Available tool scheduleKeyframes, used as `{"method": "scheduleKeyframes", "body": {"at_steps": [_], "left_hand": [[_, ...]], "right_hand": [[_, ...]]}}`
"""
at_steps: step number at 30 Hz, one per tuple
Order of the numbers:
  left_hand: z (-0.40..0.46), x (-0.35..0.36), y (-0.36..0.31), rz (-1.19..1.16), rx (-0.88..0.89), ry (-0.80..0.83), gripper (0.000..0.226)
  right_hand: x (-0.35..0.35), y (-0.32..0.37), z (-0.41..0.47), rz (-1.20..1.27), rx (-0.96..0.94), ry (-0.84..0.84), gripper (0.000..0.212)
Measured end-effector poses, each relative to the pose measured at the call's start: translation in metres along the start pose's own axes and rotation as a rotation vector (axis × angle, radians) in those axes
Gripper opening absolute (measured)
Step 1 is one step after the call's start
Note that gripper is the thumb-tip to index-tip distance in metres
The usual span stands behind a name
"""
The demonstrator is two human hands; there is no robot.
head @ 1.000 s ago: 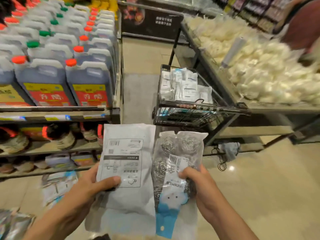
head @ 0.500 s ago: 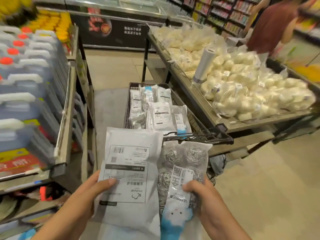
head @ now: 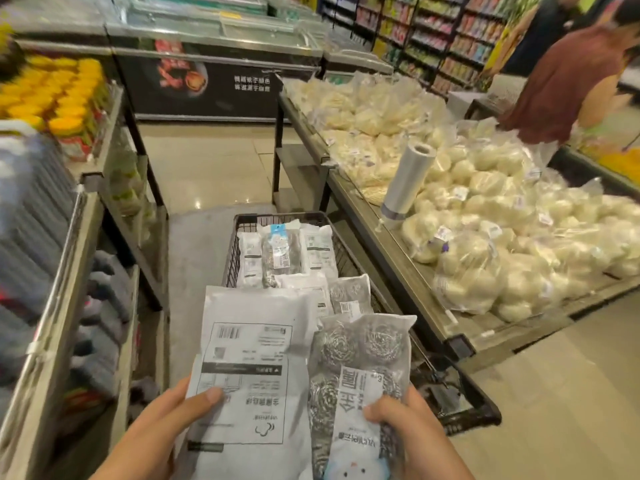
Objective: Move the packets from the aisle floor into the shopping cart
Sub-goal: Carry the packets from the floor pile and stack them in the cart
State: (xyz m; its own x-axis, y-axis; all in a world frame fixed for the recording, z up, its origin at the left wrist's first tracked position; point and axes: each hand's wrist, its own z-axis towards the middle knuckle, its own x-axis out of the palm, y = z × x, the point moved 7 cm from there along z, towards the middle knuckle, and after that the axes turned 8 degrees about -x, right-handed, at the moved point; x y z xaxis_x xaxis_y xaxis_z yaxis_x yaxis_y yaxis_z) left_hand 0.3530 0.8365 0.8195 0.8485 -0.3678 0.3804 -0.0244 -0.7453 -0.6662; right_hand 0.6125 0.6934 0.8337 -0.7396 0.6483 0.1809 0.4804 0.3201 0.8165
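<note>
A shopper stands at the near end of a black wire shopping cart (head: pixel 460 415), each hand carrying one packet lifted from the aisle floor. The left hand (head: pixel 166 420) pinches a white labelled packet (head: pixel 252 344), thumb pressed on its printed face and fingers hidden behind it. The right hand (head: pixel 412 424) grips a clear packet of steel scourers (head: pixel 360 355) the same way, thumb on the paper label. The two packets sit side by side, edges overlapping, directly above the cart's near rim.

A second ago the cart stood well ahead of the hands, seen from its side and beyond the packets' top edges; half a second ago it was closer and end-on. Now its basket lies just beyond and beneath both hands, so the carry looks all but finished and only the release remains. Several similar packets (head: pixel 277 252) already lie flat in the basket, ahead of the hands. To the right of the right hand runs a worktop (head: pixel 391 258) heaped with bagged pale buns, a roll of plastic bags (head: pixel 408 181) standing on it. Shelves of bottles flank the left hand, blurred.
</note>
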Motion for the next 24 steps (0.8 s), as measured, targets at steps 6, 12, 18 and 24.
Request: {"method": "scheduleKeyframes", "body": {"at_steps": [6, 12, 18, 24], "left_hand": [[0.058, -0.02, -0.035, -0.031, 0.074, -0.357, 0.029], [0.103, -0.055, -0.055, 0.033, 0.093, -0.61, 0.026], [0.135, -0.076, -0.043, 0.076, 0.018, -0.665, 0.026], [0.181, -0.082, -0.04, 0.17, 0.003, -0.691, 0.021]], "right_hand": [[0.014, 0.028, 0.099, -0.092, 0.048, 0.075, 0.059], [0.052, 0.043, 0.172, -0.218, 0.044, 0.185, 0.068], [0.089, 0.033, 0.216, -0.337, 0.037, 0.256, 0.06], [0.081, 0.039, 0.243, -0.369, 0.016, 0.156, 0.061]]}}
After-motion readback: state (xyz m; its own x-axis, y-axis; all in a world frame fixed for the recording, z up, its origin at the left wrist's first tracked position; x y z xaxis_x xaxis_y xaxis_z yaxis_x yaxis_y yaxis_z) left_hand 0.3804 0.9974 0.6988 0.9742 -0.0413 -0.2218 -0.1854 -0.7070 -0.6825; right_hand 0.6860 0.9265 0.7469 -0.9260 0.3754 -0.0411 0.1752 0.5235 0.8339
